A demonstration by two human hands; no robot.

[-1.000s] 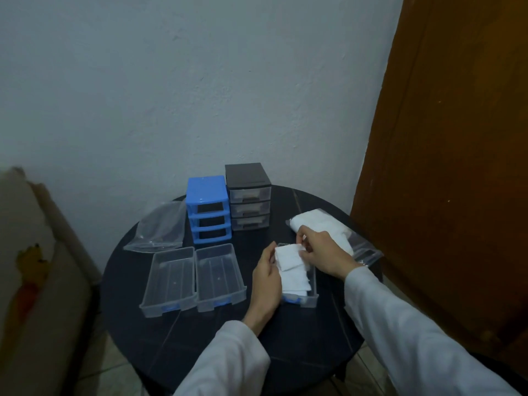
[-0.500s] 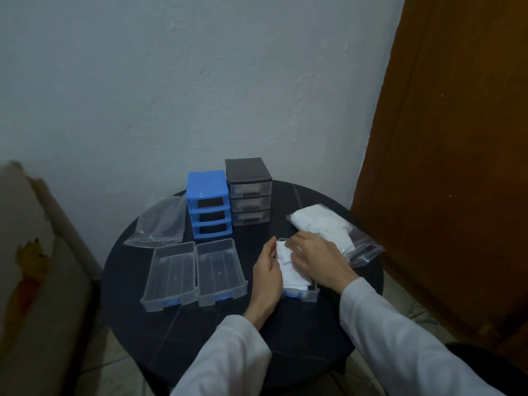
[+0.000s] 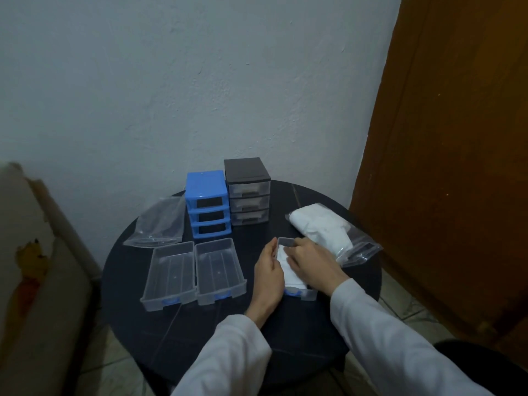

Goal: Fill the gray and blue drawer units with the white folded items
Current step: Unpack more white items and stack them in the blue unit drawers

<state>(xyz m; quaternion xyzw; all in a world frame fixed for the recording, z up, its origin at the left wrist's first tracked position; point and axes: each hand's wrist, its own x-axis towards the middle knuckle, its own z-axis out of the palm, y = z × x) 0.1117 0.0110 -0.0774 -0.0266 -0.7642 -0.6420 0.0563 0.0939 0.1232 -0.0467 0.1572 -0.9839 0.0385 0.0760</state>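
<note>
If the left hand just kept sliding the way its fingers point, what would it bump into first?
Probably nothing soon: the left hand points up the table beside the clear plastic drawer holding white folded items. Beyond lies bare round black table, then likely the gray drawer unit; depth is unclear.

Nothing to read here: no text, labels, brand names or numbers show legibly on anything in view.

Left hand [image 3: 268,277] lies edge-on, fingers straight; right hand [image 3: 313,262] lies palm-down, fingers loosely bent.
</note>
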